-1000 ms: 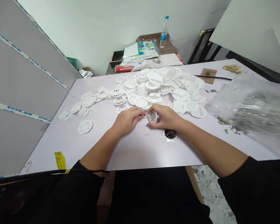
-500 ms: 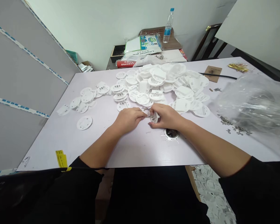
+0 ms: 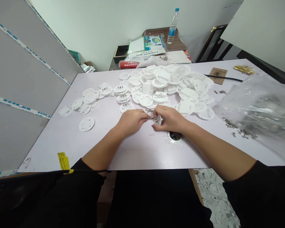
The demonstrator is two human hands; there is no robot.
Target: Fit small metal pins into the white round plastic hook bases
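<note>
Since the earlier frame, the disc (image 3: 158, 120) has been turned slightly more edge-on, while both hands are kept close together. It is pinched on edge over the table (image 3: 142, 152) by the right hand (image 3: 169, 118); something thin, perhaps metal but poorly seen, is pinched by the left hand (image 3: 133, 122). Clips seem fitted in some discs (image 3: 120, 89); many others appear unfitted, and loose clips (image 3: 230, 124) remain unused.

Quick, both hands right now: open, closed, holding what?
Left hand: closed in a pinch beside the white disc; anything held is too small to tell.
Right hand: closed, holding the white disc.
</note>
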